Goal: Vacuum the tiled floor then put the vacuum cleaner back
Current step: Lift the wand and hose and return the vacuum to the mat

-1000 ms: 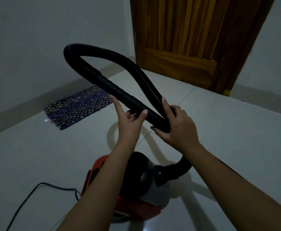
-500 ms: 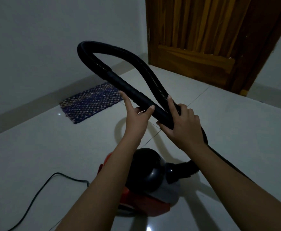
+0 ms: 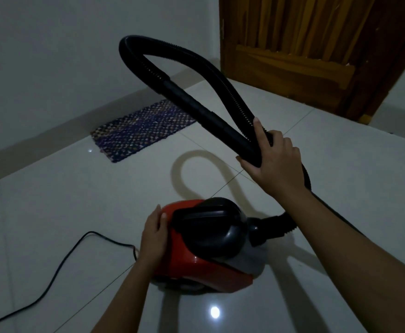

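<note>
Right hand (image 3: 277, 162), arm stretched forward, fingers curled round both strands of the looped hose (image 3: 189, 104), at 2 o'clock of the vacuum cleaner (image 3: 196, 263). Left hand (image 3: 153, 233) rests straight-fingered on its 9 o'clock side. The cleaner sits on the tiled floor (image 3: 52, 212).

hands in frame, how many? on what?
2. The right hand grips the folded hose, upper right; the left hand rests on the red vacuum cleaner, lower centre. Neither is hidden.
</note>
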A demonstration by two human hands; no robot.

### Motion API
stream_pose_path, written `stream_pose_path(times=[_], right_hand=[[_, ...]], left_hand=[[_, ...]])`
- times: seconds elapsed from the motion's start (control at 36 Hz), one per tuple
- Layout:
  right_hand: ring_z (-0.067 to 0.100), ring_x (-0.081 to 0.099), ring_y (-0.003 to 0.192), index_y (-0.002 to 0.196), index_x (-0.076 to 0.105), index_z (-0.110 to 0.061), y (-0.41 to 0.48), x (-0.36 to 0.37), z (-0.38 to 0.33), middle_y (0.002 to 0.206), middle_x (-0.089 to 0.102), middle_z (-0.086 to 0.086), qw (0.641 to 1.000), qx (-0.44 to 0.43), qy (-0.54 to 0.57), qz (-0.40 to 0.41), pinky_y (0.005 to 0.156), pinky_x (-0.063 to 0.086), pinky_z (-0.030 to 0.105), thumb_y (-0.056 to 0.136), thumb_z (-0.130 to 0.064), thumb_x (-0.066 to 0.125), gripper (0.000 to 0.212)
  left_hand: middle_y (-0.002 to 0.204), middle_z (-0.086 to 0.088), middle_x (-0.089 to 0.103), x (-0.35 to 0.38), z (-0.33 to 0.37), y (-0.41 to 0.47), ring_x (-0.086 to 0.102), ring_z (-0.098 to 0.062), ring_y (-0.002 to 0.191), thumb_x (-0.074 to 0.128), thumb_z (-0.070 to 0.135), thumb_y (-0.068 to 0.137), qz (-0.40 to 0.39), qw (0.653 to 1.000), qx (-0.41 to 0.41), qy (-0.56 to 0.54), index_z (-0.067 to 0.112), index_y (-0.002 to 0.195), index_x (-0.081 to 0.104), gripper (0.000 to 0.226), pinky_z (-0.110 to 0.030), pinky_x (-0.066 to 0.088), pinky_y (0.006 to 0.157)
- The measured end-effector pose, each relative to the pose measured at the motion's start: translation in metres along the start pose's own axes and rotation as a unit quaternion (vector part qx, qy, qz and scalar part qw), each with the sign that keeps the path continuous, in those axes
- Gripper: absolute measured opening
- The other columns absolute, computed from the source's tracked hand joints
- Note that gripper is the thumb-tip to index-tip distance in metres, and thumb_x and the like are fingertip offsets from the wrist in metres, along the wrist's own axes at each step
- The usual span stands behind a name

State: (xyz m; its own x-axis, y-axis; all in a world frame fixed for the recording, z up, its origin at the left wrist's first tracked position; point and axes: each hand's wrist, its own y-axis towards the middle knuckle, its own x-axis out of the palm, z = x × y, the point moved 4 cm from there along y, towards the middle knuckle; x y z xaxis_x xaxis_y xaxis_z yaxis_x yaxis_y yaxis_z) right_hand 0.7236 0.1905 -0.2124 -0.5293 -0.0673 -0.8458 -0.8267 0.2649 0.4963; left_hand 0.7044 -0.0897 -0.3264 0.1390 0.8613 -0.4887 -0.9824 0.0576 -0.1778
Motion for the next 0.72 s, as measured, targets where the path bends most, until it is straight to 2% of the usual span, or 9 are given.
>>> stream_pose_path(times=[0.08,0.14,0.28,0.42,0.47,0.56,0.61,0.67,0.72], right_hand=[[0.036,0.056,0.081,0.150,0.030,-0.015,0.001,0.000,0.001,0.107,0.058,0.021,1.000,0.003,0.001,-0.002,0.066,0.047,0.042,0.081,-0.063,0.038,0.084],[0.036,0.057,0.083,0.150,0.029,-0.016,0.001,0.001,0.002,0.109,0.058,0.021,1.000,0.005,0.002,-0.007,0.067,0.048,0.043,0.081,-0.064,0.038,0.084],[0.036,0.056,0.083,0.151,0.028,-0.017,0.003,0.004,0.003,0.110,0.057,0.021,1.000,0.007,0.008,-0.007,0.066,0.048,0.043,0.081,-0.065,0.038,0.085],[0.036,0.056,0.085,0.151,0.027,-0.018,0.004,0.009,0.004,0.111,0.057,0.021,1.000,0.006,0.015,-0.006,0.068,0.047,0.043,0.080,-0.065,0.039,0.086],[0.037,0.056,0.085,0.151,0.027,-0.018,0.004,0.010,0.005,0.111,0.056,0.021,1.000,0.006,0.015,-0.005,0.068,0.047,0.043,0.080,-0.065,0.039,0.086],[0.036,0.055,0.086,0.151,0.025,-0.018,0.006,0.010,0.007,0.112,0.056,0.021,1.000,0.008,0.011,-0.006,0.069,0.047,0.043,0.080,-0.065,0.038,0.086],[0.036,0.055,0.086,0.152,0.025,-0.018,0.006,0.011,0.007,0.112,0.055,0.021,1.000,0.008,0.013,-0.009,0.070,0.048,0.043,0.080,-0.065,0.039,0.086],[0.036,0.055,0.087,0.152,0.024,-0.018,0.006,0.012,0.007,0.113,0.055,0.021,1.000,0.009,0.014,-0.012,0.070,0.048,0.044,0.081,-0.063,0.044,0.086],[0.037,0.055,0.088,0.152,0.023,-0.018,0.005,0.013,0.007,0.113,0.055,0.022,1.000,0.008,0.013,-0.016,0.071,0.047,0.044,0.081,-0.062,0.047,0.086]], left_hand=[[0.146,-0.005,0.043,0.010,-0.015,0.008,0.039,-0.023,0.135,0.031,0.030,0.103,-0.025,1.000,0.005,0.016,0.016,0.141,0.043,0.042,-0.046,0.029,0.116],[0.147,-0.007,0.042,0.012,-0.027,0.015,0.038,-0.025,0.136,0.033,0.029,0.101,-0.028,0.999,-0.001,0.019,0.015,0.141,0.043,0.043,-0.048,0.029,0.115],[0.157,-0.003,0.024,0.009,-0.023,0.010,0.021,-0.019,0.145,0.037,0.015,0.102,-0.030,0.999,-0.029,0.004,0.013,0.148,0.031,0.046,-0.034,0.015,0.119],[0.161,0.000,0.004,0.010,-0.035,0.018,0.004,-0.015,0.148,0.032,0.022,0.103,-0.070,0.996,-0.049,0.003,0.020,0.152,0.015,0.052,-0.039,0.007,0.122],[0.161,-0.002,0.004,0.012,-0.035,0.017,0.006,-0.017,0.148,0.026,0.034,0.102,-0.069,0.997,-0.036,0.027,0.020,0.153,0.010,0.055,-0.041,0.008,0.122],[0.159,-0.002,0.020,0.013,-0.043,0.021,0.023,-0.020,0.145,0.014,0.076,0.079,-0.060,0.996,-0.058,0.018,0.028,0.151,0.016,0.087,-0.047,0.022,0.118],[0.156,-0.006,0.029,0.013,-0.053,0.028,0.030,-0.023,0.142,0.012,0.087,0.069,-0.068,0.995,-0.071,0.007,0.028,0.149,0.023,0.100,-0.048,0.028,0.116],[0.158,-0.008,0.021,0.013,-0.047,0.028,0.023,-0.026,0.145,0.015,0.080,0.077,-0.073,0.995,-0.071,0.008,0.022,0.151,0.019,0.094,-0.049,0.023,0.118],[0.161,-0.004,0.002,0.012,-0.037,0.021,0.005,-0.020,0.148,0.018,0.061,0.094,-0.083,0.995,-0.060,0.015,0.019,0.152,0.004,0.073,-0.044,0.010,0.122]])
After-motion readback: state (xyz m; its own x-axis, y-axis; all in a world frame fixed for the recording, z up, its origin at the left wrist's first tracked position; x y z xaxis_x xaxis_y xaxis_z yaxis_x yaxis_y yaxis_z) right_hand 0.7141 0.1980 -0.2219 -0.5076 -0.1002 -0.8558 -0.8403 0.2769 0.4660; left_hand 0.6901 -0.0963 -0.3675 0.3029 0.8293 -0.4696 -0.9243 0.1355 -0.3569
